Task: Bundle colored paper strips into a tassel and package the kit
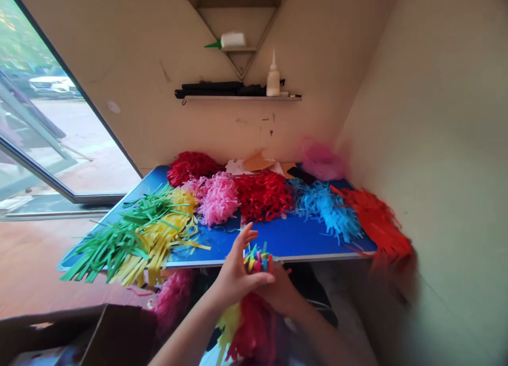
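Just in front of the table edge, my right hand (282,289) is wrapped round a bundle of coloured paper strips (256,261). The bundle's short ends stick up in green, yellow, pink, blue and red. Below the grip, long red and yellow strips (254,329) hang down toward my lap. My left hand (238,268) is cupped against the bundle's near side, its fingers stretched upward and its thumb across the front. It looks open, and part of the right hand is hidden behind it.
On the blue table (222,249) lie piles of green strips (115,236), yellow strips (162,231), pink strips (218,197), red strips (264,197), light blue strips (329,207) and orange-red strips (381,223). A cardboard box (119,329) stands lower left. Glue bottles (273,80) rest on wall shelves.
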Available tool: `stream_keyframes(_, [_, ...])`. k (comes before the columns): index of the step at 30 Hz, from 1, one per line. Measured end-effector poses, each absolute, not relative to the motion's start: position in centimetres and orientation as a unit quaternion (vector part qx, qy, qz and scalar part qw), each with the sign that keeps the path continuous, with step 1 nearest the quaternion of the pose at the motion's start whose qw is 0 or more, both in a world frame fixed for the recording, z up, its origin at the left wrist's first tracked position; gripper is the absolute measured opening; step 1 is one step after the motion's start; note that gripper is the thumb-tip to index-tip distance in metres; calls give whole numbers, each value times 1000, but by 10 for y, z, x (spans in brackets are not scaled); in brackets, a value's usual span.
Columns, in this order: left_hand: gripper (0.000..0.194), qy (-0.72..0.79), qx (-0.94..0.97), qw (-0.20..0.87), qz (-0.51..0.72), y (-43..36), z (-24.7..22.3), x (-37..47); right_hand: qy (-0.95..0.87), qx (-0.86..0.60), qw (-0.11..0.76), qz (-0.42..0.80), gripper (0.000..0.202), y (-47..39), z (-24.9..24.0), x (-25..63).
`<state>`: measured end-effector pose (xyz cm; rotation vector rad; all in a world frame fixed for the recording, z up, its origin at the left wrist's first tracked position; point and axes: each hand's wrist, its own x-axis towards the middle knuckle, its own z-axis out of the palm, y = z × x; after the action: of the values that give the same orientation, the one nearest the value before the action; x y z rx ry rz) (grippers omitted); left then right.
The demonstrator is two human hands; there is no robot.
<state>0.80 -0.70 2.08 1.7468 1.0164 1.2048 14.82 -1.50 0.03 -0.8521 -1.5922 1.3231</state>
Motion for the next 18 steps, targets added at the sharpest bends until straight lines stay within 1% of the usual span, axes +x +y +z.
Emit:
stream_keyframes(1, [108,386,650,464,463,-6,13,8,-620,-357,449,536,16,-13,0,153])
stream_keyframes(3, [111,352,558,610,439,-10,-2,10,-569,-397,474,542,19,-8,-4,161])
stream_keyframes(4, [109,335,512,661,434,-13,-9,12,-545,-418,484,543,20,-6,-7,164])
stream_keyframes(6, [105,307,445,718,439,-22,-22,16,-514,-450,493,539,21,-3,-13,166])
stream_keyframes(8, [96,300,407,743,440,-28,-33,22,-510,-468,487,533,21,-2,-18,163])
stream_keyframes(10, [85,324,384,747,435,-31,-44,27,-509,-477,473,538,20,-1,-21,159])
stream_keyframes(13, [58,402,377,720,422,-30,-57,30,-508,-454,436,588,26,-1,-21,156])
stream_keyframes(15, [47,441,373,698,422,-27,-64,28,-500,-423,407,637,41,-1,-20,160])
stream_keyframes(17, [44,461,359,687,433,-23,-67,23,-473,-400,405,672,65,-1,-20,167])
stream_keyframes(18, [45,468,350,682,439,-20,-68,20,-458,-398,419,676,73,0,-21,171])
